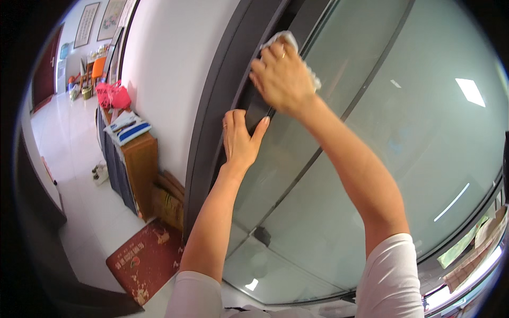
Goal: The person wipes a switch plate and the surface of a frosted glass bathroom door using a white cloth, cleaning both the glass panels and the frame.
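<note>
A white cloth (292,38) is bunched under my right hand (283,77), which presses it against the dark metal frame (313,20) of a glass door. Parts of the cloth stick out above the fingers and beside the wrist. Lower down, my left hand (241,137) grips the edge of the same frame, its thumb on the glass side and its fingers curled over the other side. The frosted glass panel (421,135) with thin dark bars stretches away to the right, showing light reflections.
Left of the door stand the dark jamb (212,103) and a white wall. A wooden cabinet (139,159) carries packets and a pink bag (113,94). A worn red mat (145,258) and shoes (100,173) lie on the tiled floor. Cloths (475,246) hang at lower right.
</note>
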`<state>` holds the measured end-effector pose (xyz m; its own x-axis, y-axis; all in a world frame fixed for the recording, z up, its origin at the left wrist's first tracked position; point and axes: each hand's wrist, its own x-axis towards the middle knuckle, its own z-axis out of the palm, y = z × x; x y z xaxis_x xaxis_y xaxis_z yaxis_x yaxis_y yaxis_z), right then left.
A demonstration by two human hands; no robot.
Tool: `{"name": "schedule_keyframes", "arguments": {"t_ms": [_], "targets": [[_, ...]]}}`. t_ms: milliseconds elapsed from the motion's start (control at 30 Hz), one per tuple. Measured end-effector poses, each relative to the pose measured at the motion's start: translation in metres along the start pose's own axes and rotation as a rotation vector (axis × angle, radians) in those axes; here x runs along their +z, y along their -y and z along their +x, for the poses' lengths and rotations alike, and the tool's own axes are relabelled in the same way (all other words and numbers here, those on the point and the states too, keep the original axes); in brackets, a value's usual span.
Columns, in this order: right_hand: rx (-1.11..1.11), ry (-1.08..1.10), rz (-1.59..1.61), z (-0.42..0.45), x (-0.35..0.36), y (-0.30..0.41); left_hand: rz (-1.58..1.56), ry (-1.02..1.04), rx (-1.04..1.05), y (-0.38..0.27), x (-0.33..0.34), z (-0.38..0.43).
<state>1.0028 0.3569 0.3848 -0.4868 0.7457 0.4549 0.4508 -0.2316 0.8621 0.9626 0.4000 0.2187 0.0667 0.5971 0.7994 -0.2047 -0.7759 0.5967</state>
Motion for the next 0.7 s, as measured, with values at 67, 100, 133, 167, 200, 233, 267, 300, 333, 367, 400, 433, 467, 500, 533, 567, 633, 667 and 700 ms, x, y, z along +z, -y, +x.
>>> {"name": "schedule_keyframes", "arguments": {"t_ms": [67,100,133,167,200,233,267,300,333,367,400,433,467,500,533,567,633,667,700], "targets": [[-0.031,0.097,0.115,-0.027,0.010,0.052,0.068,0.016,-0.001,0.025,-0.023,-0.046],[-0.052,0.145,0.168,-0.042,0.013,0.080,0.099,0.024,0.003,0.037,-0.039,-0.074],[-0.073,0.244,0.235,-0.054,0.016,0.108,0.091,0.078,-0.048,0.048,-0.058,-0.104],[-0.096,0.337,0.299,-0.064,0.020,0.136,0.085,0.127,-0.096,0.061,-0.080,-0.137],[-0.150,0.418,0.341,-0.076,0.023,0.162,0.081,0.173,-0.216,0.070,-0.100,-0.172],[-0.205,0.500,0.381,-0.089,0.026,0.186,0.075,0.219,-0.337,0.080,-0.121,-0.208],[-0.255,0.496,0.370,-0.107,0.028,0.207,0.038,0.203,-0.390,0.088,-0.142,-0.244],[-0.307,0.482,0.359,-0.116,0.030,0.220,0.116,0.278,-0.456,0.097,-0.170,-0.278],[-0.330,0.510,0.374,-0.117,0.031,0.221,0.121,0.314,-0.630,0.095,-0.199,-0.304],[-0.353,0.539,0.389,-0.119,0.032,0.220,0.153,0.299,-0.657,0.098,-0.228,-0.333],[-0.375,0.567,0.405,-0.120,0.030,0.217,0.344,0.366,-0.665,0.110,-0.264,-0.370],[-0.345,0.554,0.445,-0.124,0.033,0.202,0.404,0.470,-0.605,0.102,-0.297,-0.388],[-0.272,0.711,0.498,-0.091,0.015,0.181,0.420,0.435,-0.808,0.100,-0.336,-0.412],[-0.127,0.494,0.527,-0.085,0.018,0.156,0.421,0.404,-1.005,0.095,-0.366,-0.434],[-0.112,0.353,0.403,-0.069,0.011,0.128,0.477,0.358,-1.063,0.084,-0.389,-0.446],[-0.079,0.193,0.338,-0.058,0.009,0.088,0.527,0.320,-1.109,0.074,-0.405,-0.454],[0.027,0.200,0.168,-0.016,-0.011,0.015,0.642,0.339,-1.086,0.077,-0.433,-0.485],[0.061,0.239,0.029,0.014,-0.034,-0.002,0.712,0.328,-1.080,0.081,-0.442,-0.498],[0.093,0.285,-0.124,0.030,-0.049,-0.014,0.717,0.332,-1.086,0.089,-0.439,-0.507]]}}
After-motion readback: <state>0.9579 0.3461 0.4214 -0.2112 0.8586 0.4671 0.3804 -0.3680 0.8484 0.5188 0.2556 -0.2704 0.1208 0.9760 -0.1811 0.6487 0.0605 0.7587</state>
